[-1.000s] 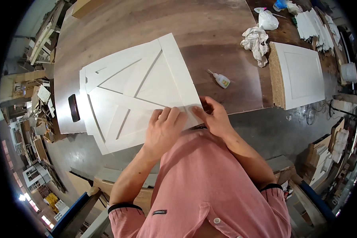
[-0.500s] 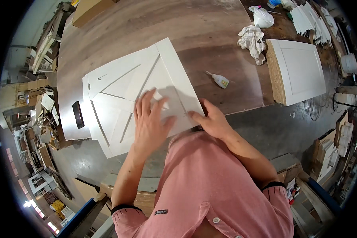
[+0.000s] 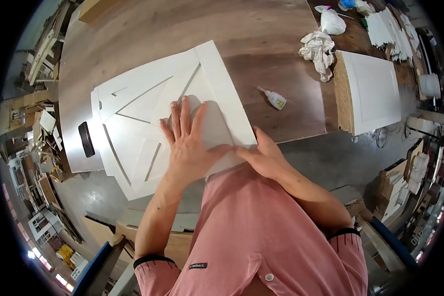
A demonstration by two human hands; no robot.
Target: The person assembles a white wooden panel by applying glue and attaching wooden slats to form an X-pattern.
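Flat white wooden panel with raised diagonal trim [image 3: 148, 123] lies on the brown desk [image 3: 261, 64]. Left hand [image 3: 190, 140] is spread open, palm down on it; right hand [image 3: 264, 158] grips its near corner.

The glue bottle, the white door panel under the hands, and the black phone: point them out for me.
glue bottle [image 3: 275, 99], head view, on the middle of its clear body.
white door panel [image 3: 133, 133], head view, on a bare flat part left of the hands.
black phone [image 3: 86, 139], head view, on the middle of its dark face.
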